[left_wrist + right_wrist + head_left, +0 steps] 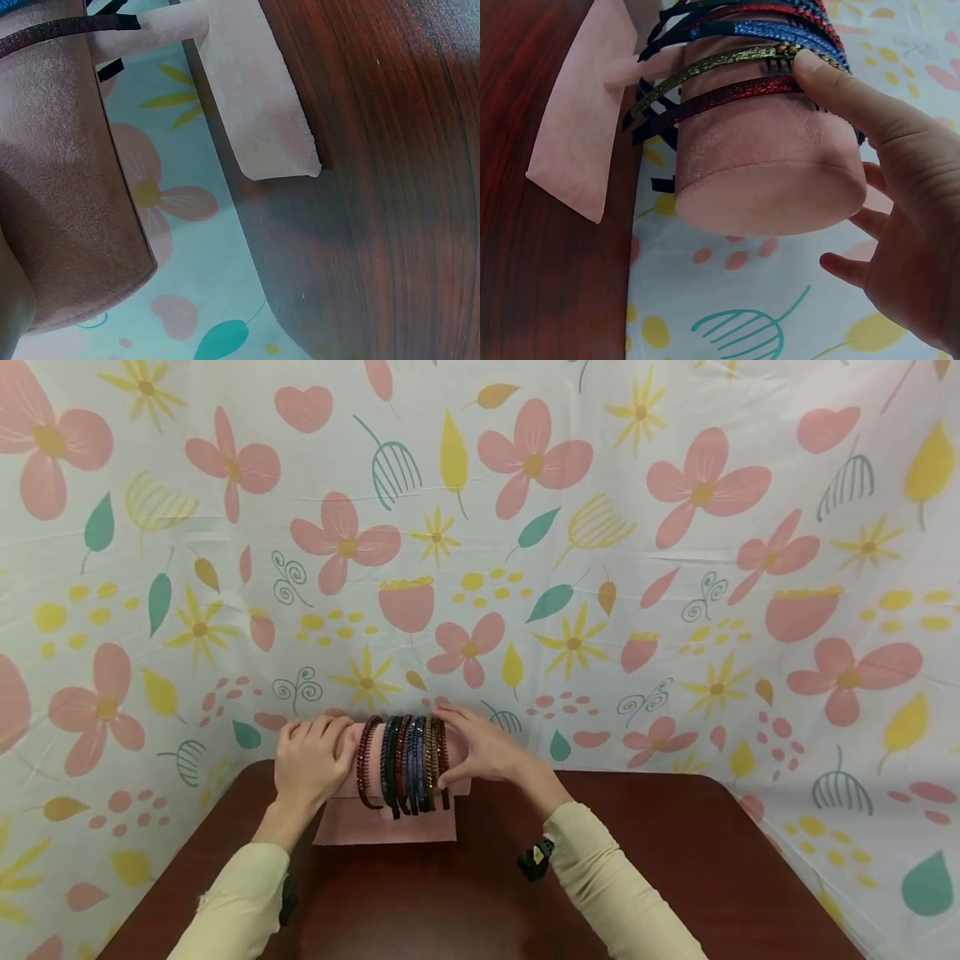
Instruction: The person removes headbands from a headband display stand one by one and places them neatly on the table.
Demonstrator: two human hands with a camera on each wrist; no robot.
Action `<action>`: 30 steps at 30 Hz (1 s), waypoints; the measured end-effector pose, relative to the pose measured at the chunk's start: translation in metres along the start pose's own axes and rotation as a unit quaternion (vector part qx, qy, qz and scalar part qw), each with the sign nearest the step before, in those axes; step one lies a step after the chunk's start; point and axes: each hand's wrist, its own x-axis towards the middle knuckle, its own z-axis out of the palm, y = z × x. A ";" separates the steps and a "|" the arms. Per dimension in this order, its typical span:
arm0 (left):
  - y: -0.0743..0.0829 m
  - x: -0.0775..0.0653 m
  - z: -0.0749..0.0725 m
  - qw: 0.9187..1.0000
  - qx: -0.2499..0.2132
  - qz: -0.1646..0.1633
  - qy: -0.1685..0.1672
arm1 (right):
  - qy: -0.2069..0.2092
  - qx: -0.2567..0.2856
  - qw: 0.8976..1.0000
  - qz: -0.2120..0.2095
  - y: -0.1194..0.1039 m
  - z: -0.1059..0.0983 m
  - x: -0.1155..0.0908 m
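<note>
A pink plush headband stand [367, 831] has a horizontal roll lined with several sparkly headbands [408, 764] in red, black, blue and gold. My left hand [311, 758] holds the roll's left end, fingers over its top; only a sliver shows in the left wrist view beside the pink roll [60, 150]. At the other end, my right hand [480, 745] grips the outermost dark red headband [735, 97]. Its thumb lies at that band, close to the gold headband [705, 73], with some fingertips behind the roll. The index fingertip is hidden in the right wrist view.
The stand's flat pink base [262, 112] rests on a dark reddish-brown wooden table [600, 860], near its far edge. Just behind hangs a white cloth [525, 568] printed with flowers and leaves.
</note>
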 end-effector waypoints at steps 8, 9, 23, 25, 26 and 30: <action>0.000 -0.001 0.001 1.000 0.001 -0.002 0.000 | -0.009 0.004 1.000 0.006 0.003 0.003 0.001; 0.000 -0.001 0.001 1.000 0.001 -0.002 0.001 | -0.009 0.002 1.000 0.007 0.003 0.003 0.001; 0.000 0.000 -0.001 1.000 0.002 -0.004 0.003 | 0.017 -0.026 0.999 -0.024 0.011 0.007 0.000; 0.000 0.000 -0.001 1.000 0.002 -0.006 -0.001 | 0.020 -0.031 0.999 -0.028 0.012 0.006 -0.001; 0.000 0.000 -0.002 1.000 0.002 -0.006 -0.003 | 0.021 -0.033 0.999 -0.030 0.012 0.006 -0.001; 0.000 0.000 -0.002 1.000 0.001 -0.009 -0.008 | 0.023 -0.046 0.998 -0.032 0.013 0.005 -0.004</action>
